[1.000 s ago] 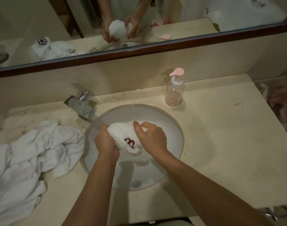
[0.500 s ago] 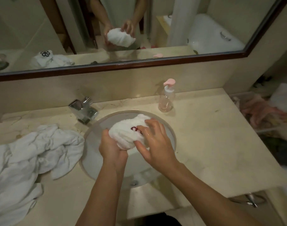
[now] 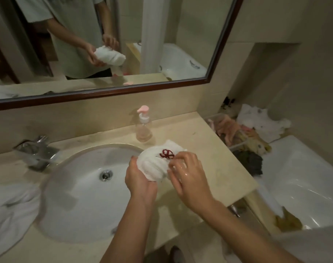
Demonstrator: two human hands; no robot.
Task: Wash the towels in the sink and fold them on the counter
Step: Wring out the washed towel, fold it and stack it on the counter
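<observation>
A small white towel (image 3: 154, 160) with a red embroidered logo is bunched into a wad above the counter (image 3: 209, 158), just right of the round white sink (image 3: 82, 186). My left hand (image 3: 139, 179) grips the wad from below and the left. My wet right hand (image 3: 188, 173) pinches its right edge beside the logo. Several more white towels (image 3: 10, 211) lie crumpled on the counter at the far left.
A chrome faucet (image 3: 36, 150) stands behind the sink on the left. A clear soap bottle (image 3: 143, 126) with a pink pump stands behind the towel. Right of the counter's edge are a basket of clothes (image 3: 239, 133) and a white bathtub (image 3: 304, 183). A mirror (image 3: 124, 44) spans the wall.
Both hands have carried the wadded towel up out of the sink bowl and rightward over the counter. The view has swung right, showing the bathtub.
</observation>
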